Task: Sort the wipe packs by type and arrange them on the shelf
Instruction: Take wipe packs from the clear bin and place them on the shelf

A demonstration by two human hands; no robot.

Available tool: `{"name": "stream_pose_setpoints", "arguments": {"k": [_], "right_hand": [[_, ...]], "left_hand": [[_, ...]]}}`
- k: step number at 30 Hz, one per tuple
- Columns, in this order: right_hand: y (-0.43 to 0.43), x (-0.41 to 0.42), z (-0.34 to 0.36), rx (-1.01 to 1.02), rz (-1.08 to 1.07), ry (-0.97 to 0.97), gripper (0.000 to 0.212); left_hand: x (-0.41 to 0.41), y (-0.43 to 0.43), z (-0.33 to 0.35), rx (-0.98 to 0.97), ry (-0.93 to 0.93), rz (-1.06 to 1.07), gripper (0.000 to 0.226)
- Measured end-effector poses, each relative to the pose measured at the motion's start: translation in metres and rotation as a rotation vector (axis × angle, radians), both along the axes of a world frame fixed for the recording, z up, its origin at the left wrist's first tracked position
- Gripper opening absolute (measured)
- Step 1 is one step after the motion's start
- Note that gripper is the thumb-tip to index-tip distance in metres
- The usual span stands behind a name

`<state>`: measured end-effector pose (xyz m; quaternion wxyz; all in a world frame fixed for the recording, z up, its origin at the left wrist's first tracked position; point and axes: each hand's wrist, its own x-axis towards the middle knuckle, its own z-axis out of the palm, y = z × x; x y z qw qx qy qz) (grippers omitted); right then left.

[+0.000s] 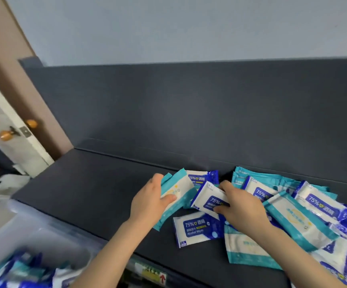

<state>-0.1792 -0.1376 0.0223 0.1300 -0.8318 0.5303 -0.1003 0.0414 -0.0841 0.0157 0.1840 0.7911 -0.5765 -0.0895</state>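
Observation:
On the dark shelf lies a loose heap of wipe packs of two kinds: teal-and-white ones and blue-and-white "75% Alcohol Wipes" ones. My left hand grips a teal pack at the heap's left edge, thumb on top. My right hand holds a blue alcohol pack in the middle of the heap. Another blue pack lies flat just below both hands. More teal packs and blue packs overlap to the right.
The shelf has a tall dark back panel. A clear plastic bin at lower left holds several more packs. A door with round orange knobs stands at the left. The shelf's left half is bare.

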Motion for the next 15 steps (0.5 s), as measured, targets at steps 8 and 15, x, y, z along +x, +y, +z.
{"name": "stream_pose_setpoints", "arguments": {"k": [8,15], "right_hand": [[0.007,0.067,0.000,0.025,0.231,-0.054,0.032],[0.041,0.147,0.005,0.011,0.443,-0.042,0.033]], "left_hand": [[0.046,0.064,0.004,-0.038,0.028,0.227,0.040],[0.104,0.137,-0.002,-0.059,0.080,0.425,0.043]]}}
